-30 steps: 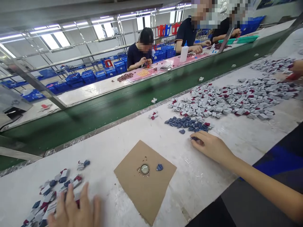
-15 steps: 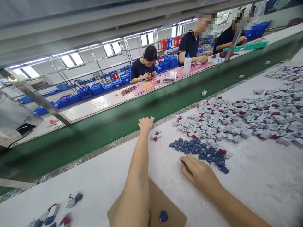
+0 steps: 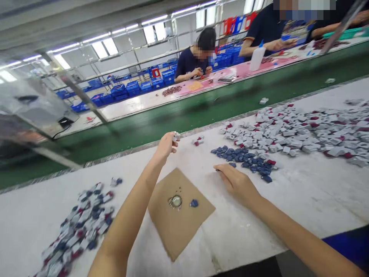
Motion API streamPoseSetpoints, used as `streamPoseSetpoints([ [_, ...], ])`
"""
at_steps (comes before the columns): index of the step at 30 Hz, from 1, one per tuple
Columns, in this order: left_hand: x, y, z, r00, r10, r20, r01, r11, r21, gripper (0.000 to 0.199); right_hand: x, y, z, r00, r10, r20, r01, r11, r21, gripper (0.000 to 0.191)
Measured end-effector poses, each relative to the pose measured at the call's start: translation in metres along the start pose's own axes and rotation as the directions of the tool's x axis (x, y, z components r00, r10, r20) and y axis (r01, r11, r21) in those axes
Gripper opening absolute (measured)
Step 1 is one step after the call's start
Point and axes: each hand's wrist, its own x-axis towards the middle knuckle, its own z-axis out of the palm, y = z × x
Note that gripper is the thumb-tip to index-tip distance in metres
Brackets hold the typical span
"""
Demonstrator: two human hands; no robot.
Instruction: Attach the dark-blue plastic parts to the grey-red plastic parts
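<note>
My left hand (image 3: 167,146) is closed on a small white-and-grey block (image 3: 176,136), held up near the far edge of the white table. My right hand (image 3: 240,184) pinches a small dark blue piece, of which only a dark tip (image 3: 217,169) shows at the fingertips. Just beyond it lies a heap of dark blue pieces (image 3: 248,158). Between my arms is a brown square sheet (image 3: 170,238). On it rest a loose blue piece (image 3: 194,203) and a round item with a beaded-looking rim (image 3: 175,201), with a few tiny dark specks nearby.
A large pile of white-and-maroon blocks (image 3: 302,132) spreads over the right side. At left lies a pile of white blocks with blue and maroon parts (image 3: 83,231). A green belt (image 3: 150,129) runs beyond the table; co-workers sit across it, near a white bottle (image 3: 257,57).
My left hand has drawn back from the belt edge and turned, its white block still held. The view has shifted, uncovering the brown sheet and the left pile. My right hand keeps its pinch.
</note>
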Motion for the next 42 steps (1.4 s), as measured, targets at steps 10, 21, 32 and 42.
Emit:
streamPoseSetpoints([
  [10, -0.2, -0.07, -0.054, 0.906, -0.364, -0.216, 0.071, 0.635, -0.769, 0.03, 0.017, -0.101, 0.02, 0.848, -0.324, 0.419, 0.31, 0.945, 0.102, 0.018],
  [21, -0.233, -0.082, -0.054, 0.858, -0.459, -0.229, 0.035, 0.497, -0.867, 0.021, 0.035, -0.111, 0.033, 0.749, -0.294, 0.594, 0.303, 0.949, 0.088, 0.024],
  [32, -0.237, -0.078, -0.033, 0.902, -0.383, -0.199, 0.086, 0.612, -0.787, 0.027, 0.04, -0.126, 0.004, 0.81, 0.019, 0.586, -0.389, 0.765, 0.513, 0.024],
  [42, -0.244, -0.053, -0.018, 0.908, -0.369, -0.201, 0.065, 0.595, -0.801, 0.025, 0.032, -0.159, -0.035, 0.882, -0.014, 0.471, -0.291, 0.771, 0.567, 0.021],
])
